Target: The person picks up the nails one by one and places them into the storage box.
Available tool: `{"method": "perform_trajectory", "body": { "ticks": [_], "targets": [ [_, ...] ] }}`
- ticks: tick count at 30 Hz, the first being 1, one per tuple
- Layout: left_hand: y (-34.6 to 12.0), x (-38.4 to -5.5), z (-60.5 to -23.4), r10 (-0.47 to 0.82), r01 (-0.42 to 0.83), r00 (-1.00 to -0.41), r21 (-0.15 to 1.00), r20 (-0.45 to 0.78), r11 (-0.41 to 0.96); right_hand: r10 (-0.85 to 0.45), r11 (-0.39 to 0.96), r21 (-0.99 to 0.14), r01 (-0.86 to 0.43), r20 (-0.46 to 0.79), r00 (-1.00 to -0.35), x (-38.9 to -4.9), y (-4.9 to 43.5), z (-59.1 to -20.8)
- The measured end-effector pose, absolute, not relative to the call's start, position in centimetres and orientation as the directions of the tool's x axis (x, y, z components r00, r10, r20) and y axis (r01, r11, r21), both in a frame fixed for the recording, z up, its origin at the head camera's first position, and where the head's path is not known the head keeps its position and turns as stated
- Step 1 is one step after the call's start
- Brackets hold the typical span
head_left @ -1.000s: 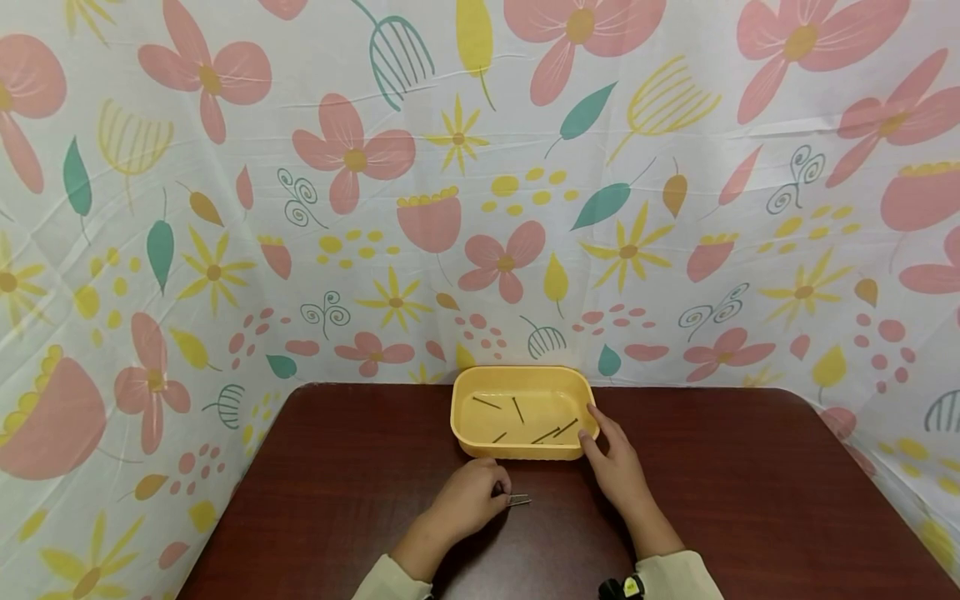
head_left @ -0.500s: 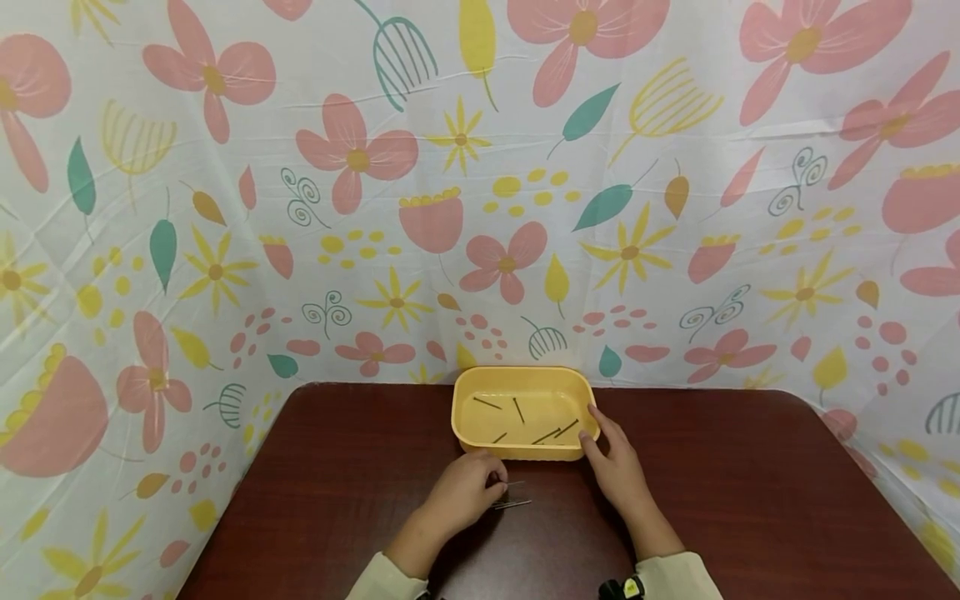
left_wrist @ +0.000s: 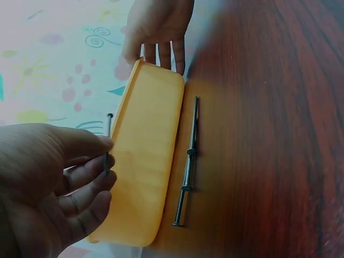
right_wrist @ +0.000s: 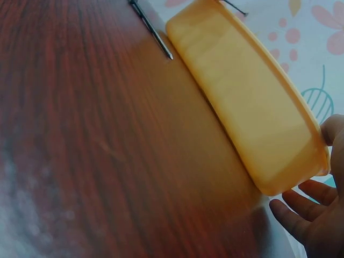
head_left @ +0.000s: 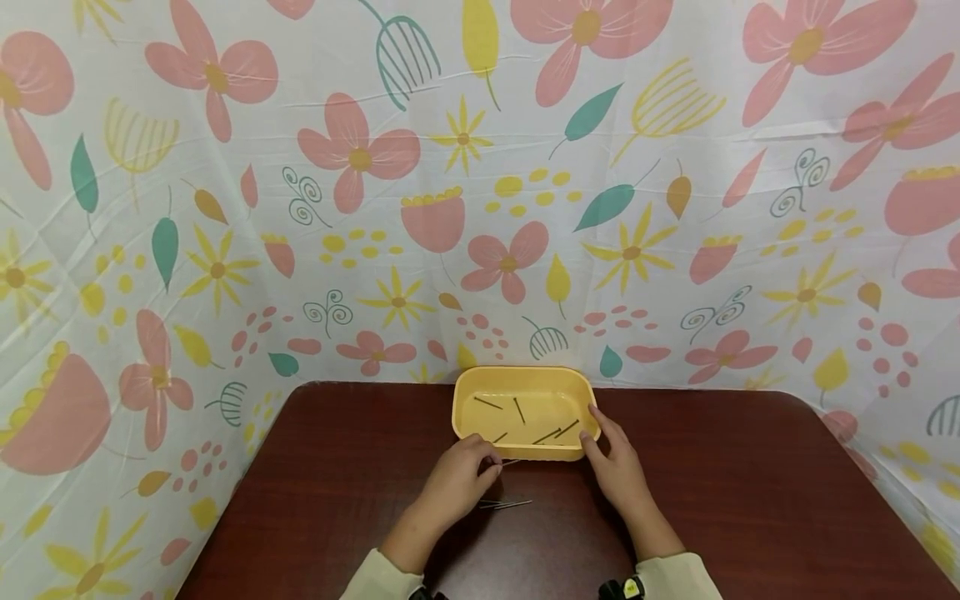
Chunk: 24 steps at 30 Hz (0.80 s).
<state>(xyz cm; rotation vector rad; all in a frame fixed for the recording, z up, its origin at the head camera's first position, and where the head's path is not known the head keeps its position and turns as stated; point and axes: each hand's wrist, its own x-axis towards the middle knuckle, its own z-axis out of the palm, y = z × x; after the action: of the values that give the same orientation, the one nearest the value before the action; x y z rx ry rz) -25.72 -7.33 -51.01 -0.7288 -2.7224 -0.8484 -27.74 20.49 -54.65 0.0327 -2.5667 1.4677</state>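
A nail (left_wrist: 109, 127) is pinched between the thumb and fingers of my left hand (head_left: 456, 479), just off the near left side of a yellow plastic box (head_left: 517, 452). In the left wrist view its flat head points up. My right hand (head_left: 621, 467) holds the box by its right end, with the thumb at the rim and the other fingers spread along the outside. Several dark nails (head_left: 488, 402) lie scattered on the box floor. On the table in front of the box, a few more nails (left_wrist: 187, 174) lie nearly in line.
The dark red-brown wooden table (head_left: 750, 483) reaches back to a hanging white cloth (head_left: 247, 125) with printed flowers and leaves. The box stands close to that cloth at the far edge. Light sleeves (head_left: 678, 575) cover both forearms.
My left hand has lifted a nail from the group on the table and moved it up and forward to the box's near side. The right hand and the box stay in place.
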Motion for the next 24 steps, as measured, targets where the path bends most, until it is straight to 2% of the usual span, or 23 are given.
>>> {"method": "perform_trajectory", "body": {
  "ticks": [9,24],
  "targets": [
    [-7.5,-26.3,-50.5,0.343,0.510,-0.854,0.505,0.391,0.696,0.074,0.506,-0.856,-0.109,0.169,-0.983,-27.7,20.5,-54.7],
    [-7.6,-27.6,-49.4,0.294,0.487,-0.861,0.504,0.416,0.714,0.072,0.512,-0.853,-0.104,0.164,-0.984,-27.7,20.5,-54.6]
  ]
}}
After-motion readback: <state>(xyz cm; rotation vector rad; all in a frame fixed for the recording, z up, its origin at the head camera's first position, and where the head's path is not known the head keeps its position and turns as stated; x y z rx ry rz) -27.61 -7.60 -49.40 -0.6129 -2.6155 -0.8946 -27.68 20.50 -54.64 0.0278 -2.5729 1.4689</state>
